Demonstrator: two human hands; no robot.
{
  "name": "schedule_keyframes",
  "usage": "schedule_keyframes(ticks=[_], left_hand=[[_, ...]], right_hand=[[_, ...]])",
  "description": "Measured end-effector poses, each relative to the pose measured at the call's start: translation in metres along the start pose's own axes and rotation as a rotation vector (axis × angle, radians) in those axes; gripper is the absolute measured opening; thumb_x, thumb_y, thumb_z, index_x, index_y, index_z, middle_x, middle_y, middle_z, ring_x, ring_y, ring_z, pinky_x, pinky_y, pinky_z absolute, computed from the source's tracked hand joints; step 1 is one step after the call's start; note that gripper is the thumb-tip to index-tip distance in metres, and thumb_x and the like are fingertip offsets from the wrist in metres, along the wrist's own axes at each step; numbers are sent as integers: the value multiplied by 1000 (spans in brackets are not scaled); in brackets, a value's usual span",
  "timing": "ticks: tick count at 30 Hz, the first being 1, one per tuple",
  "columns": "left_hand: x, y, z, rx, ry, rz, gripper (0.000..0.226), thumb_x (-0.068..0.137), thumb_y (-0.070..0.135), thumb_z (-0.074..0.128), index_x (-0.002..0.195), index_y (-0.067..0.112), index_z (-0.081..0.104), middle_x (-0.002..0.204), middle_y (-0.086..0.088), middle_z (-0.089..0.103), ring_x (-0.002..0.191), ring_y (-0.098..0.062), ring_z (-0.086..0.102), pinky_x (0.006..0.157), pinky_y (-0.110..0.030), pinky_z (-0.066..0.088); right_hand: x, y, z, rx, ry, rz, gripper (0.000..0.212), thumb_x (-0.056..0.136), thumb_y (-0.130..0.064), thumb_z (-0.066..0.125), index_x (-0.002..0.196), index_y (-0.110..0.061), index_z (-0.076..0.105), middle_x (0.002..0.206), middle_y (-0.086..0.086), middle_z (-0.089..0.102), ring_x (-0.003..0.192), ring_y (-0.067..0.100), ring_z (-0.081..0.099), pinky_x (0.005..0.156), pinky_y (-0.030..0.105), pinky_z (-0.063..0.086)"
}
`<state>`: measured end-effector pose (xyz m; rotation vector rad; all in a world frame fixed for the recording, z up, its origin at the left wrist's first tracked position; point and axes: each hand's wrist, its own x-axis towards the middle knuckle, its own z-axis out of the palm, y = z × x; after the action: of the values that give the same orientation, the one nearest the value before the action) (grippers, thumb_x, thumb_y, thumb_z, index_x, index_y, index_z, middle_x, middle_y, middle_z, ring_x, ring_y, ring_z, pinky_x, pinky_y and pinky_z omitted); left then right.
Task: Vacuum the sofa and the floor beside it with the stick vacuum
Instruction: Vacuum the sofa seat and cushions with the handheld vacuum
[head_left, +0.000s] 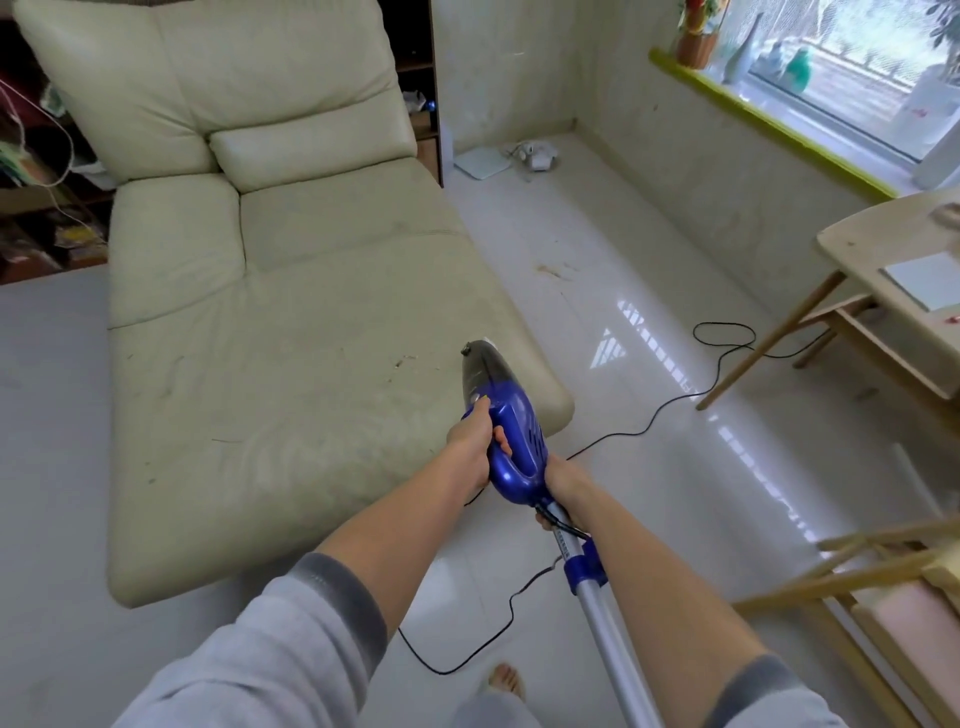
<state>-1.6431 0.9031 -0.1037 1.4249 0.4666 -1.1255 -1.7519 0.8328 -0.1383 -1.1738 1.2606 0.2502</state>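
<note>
Both hands' grip wrapped round blue stick vacuum, left hand on handle, right hand by tube, nozzle over sofa

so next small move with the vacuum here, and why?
Probably slide the nozzle a little left and forward onto the crumbs on the sofa seat. The left hand grips the blue vacuum handle, the right hand steadies the tube, and the tip already sits just right of that debris.
</note>
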Motion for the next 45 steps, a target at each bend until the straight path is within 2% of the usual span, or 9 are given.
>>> schedule_keyframes(ticks=[3, 11, 28, 32, 34, 37, 40, 42, 45], left_hand=[[-3, 2, -23, -25, 15, 8, 33, 94, 45, 56, 83, 14, 56, 41, 2, 44, 33, -11, 39, 35, -16, 36], [-15, 2, -79, -84, 40, 25, 33, 94, 44, 56, 82, 13, 56, 40, 3, 43, 33, -11, 38, 36, -17, 35], [-26, 9, -168, -247, 102, 65, 33, 94, 46, 57, 89, 13, 59, 50, 1, 46, 41, -13, 40, 40, -20, 38], [-28, 10, -185, -267, 126, 62, 35, 93, 46, 57, 75, 16, 53, 45, 3, 43, 37, -11, 38, 38, -18, 36], [-28, 9, -190, -268, 137, 54, 36, 94, 45, 56, 73, 16, 52, 44, 2, 42, 35, -11, 37, 36, -17, 34], [-30, 10, -190, -285, 134, 54, 37, 95, 44, 54, 73, 15, 52, 43, 2, 41, 31, -10, 35, 34, -16, 32], [-31, 10, -186, -299, 123, 56, 37, 95, 43, 54, 73, 14, 51, 42, 2, 40, 30, -10, 34, 33, -16, 32], [-30, 10, -181, -312, 105, 49, 34, 95, 42, 55, 76, 14, 54, 43, 2, 42, 32, -10, 35, 34, -17, 33], [-29, 13, -165, -301, 76, 48, 33, 95, 41, 55, 76, 14, 54, 42, 2, 42, 32, -10, 35, 34, -17, 33]], right_hand=[[-2, 3, 21, -24, -37, -27, 31, 97, -24, 38, 110, -1, 55, 70, 17, 59, 39, 21, 51, 40, 24, 44], [-14, 11, 70, -84, -68, -22, 39, 101, -27, 32, 118, 1, 53, 70, 17, 59, 41, 21, 52, 39, 23, 43], [-34, 3, 149, -259, -101, -27, 41, 102, -31, 27, 109, -1, 54, 71, 15, 60, 49, 21, 54, 42, 23, 44], [-33, 3, 166, -276, -97, -1, 39, 101, -28, 30, 109, 0, 55, 75, 18, 61, 50, 24, 54, 39, 22, 44], [-29, 4, 171, -296, -82, -24, 42, 99, -30, 30, 109, 1, 57, 82, 21, 64, 56, 26, 57, 45, 28, 49], [-25, 6, 173, -382, -44, -111, 51, 99, -37, 26, 107, 0, 60, 97, 22, 69, 73, 28, 61, 77, 41, 55], [-24, 4, 169, -442, -19, -166, 44, 102, -37, 23, 98, -5, 53, 94, 14, 64, 72, 21, 56, 82, 38, 52], [-17, 2, 165, -488, 6, -188, 43, 101, -40, 21, 93, -9, 50, 105, 19, 64, 84, 27, 59, 85, 37, 49], [19, 6, 151, -563, 42, -183, 48, 99, -43, 18, 81, -11, 50, 106, 21, 63, 95, 27, 55, 62, 24, 37]])
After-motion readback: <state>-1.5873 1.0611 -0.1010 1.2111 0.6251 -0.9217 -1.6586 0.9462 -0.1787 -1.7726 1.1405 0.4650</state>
